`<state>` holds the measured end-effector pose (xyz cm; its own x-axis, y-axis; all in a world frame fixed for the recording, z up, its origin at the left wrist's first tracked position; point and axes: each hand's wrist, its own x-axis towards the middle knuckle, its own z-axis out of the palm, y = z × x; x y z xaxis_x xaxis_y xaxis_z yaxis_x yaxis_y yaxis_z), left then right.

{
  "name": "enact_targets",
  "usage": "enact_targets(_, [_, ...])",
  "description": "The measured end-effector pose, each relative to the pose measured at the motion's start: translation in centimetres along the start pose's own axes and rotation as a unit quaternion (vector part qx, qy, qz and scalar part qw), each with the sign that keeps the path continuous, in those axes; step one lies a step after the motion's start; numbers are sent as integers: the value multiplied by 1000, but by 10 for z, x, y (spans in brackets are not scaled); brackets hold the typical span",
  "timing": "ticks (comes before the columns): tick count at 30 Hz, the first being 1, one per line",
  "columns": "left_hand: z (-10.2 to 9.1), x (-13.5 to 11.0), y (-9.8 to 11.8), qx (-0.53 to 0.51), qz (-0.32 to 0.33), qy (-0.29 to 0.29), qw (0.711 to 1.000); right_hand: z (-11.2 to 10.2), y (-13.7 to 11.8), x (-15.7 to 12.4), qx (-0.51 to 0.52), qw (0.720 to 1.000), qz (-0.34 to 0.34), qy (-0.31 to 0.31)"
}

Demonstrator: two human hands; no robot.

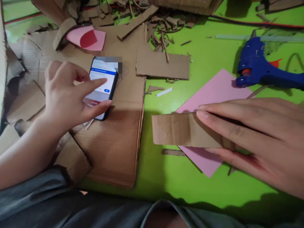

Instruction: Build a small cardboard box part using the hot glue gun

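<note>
Folded cardboard strip (175, 129), lower right of centre: long axis near level across the frame, free end pointing left. My right hand (247, 136) has its right end, fingers and thumb closed nearly shut on it, so the strip projects left of the grip. It sits over a pink card sheet (213, 91) on the green table (201, 190). Blue hot glue gun (256, 68), upper right. Left of centre, a smartphone (101, 85) lies on a wide cardboard sheet (114, 148). My left hand (66, 91) is half open over it, index finger above the screen, thumb at its edge; contact unclear. Cardboard scraps (101, 20) along the top.
</note>
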<state>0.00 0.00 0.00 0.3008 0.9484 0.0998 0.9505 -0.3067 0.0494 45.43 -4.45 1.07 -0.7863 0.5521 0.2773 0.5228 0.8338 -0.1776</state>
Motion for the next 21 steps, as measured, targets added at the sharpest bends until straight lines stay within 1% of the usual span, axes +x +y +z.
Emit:
enact_targets(3, [-1, -10, 4, -6, 18, 3, 1000, -1, 0, 2, -24, 1000, -19, 5])
enact_targets(9, [-2, -14, 7, 5, -22, -44, 999, 1, 2, 2, -41, 998, -43, 11])
enact_targets(11, [-3, -14, 5, 9, -12, -41, 999, 2, 3, 2, -42, 998, -45, 15])
enact_targets(12, [-4, -15, 5, 11, 2, -26, 1000, 2, 3, 2, -41, 998, -42, 14])
enact_targets(13, [-5, -15, 5, 11, 22, -4, 1000, 2, 3, 2, -40, 998, -39, 16])
enact_targets(14, [-6, -16, 8, 4, 57, 33, 998, 3, 3, 2, -39, 999, -34, 14])
enact_targets(16, [-9, -15, 22, -33, 157, 102, 982, 3, 1, 3, -39, 999, -25, 6])
enact_targets(17, [-10, -14, 33, -73, 235, 142, 959, 3, 1, 4, -40, 999, -20, 10])
enact_targets(18, [-10, -11, 47, -97, 291, 133, 942, 3, 0, 5, -42, 999, -17, 14])
enact_targets(19, [-10, -9, 63, -126, 328, 121, 928, 3, 0, 5, -44, 999, -17, 18])
enact_targets(20, [-9, -5, 79, -147, 359, 106, 916, 2, -1, 6, -46, 999, -16, 18])
enact_targets(21, [-8, -2, 94, -158, 371, 93, 910, 2, -1, 6, -47, 999, -15, 17])
